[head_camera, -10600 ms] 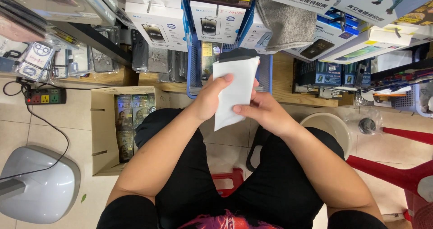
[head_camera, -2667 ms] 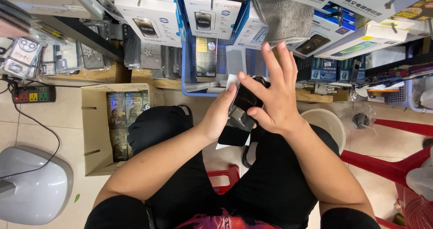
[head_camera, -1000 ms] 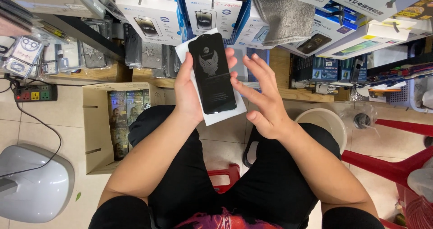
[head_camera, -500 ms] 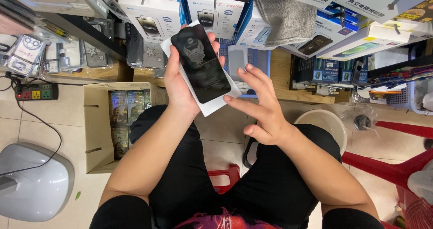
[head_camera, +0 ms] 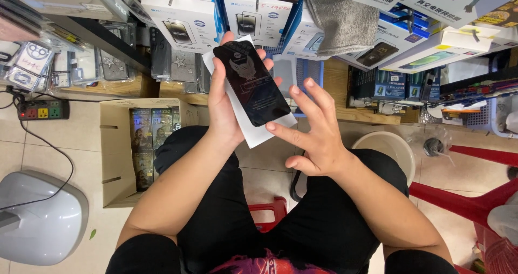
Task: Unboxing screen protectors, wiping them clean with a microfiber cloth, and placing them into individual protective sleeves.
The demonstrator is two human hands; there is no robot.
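Observation:
My left hand point(head_camera: 224, 104) holds up a black glass screen protector point(head_camera: 251, 82) with a pale winged emblem, lying on top of a white paper sleeve point(head_camera: 259, 133). Thumb and fingers grip both along their edges. My right hand point(head_camera: 315, 131) is beside it, fingers spread, with the index fingertip touching the lower right edge of the black sheet. I sit with my knees in black shorts below the hands.
Shelves of boxed phone accessories point(head_camera: 183, 15) fill the top. A grey cloth point(head_camera: 345, 20) hangs there. An open cardboard box point(head_camera: 121, 155) stands on the tiled floor at left, near a power strip point(head_camera: 43, 110) and a grey appliance point(head_camera: 38, 220). A white bucket point(head_camera: 391, 150) and red stools point(head_camera: 458, 193) are at right.
Earlier both hands held the white sleeve; then the black sheet came out. In the last second my left hand tilted it slightly and my right hand moved in to touch its edge.

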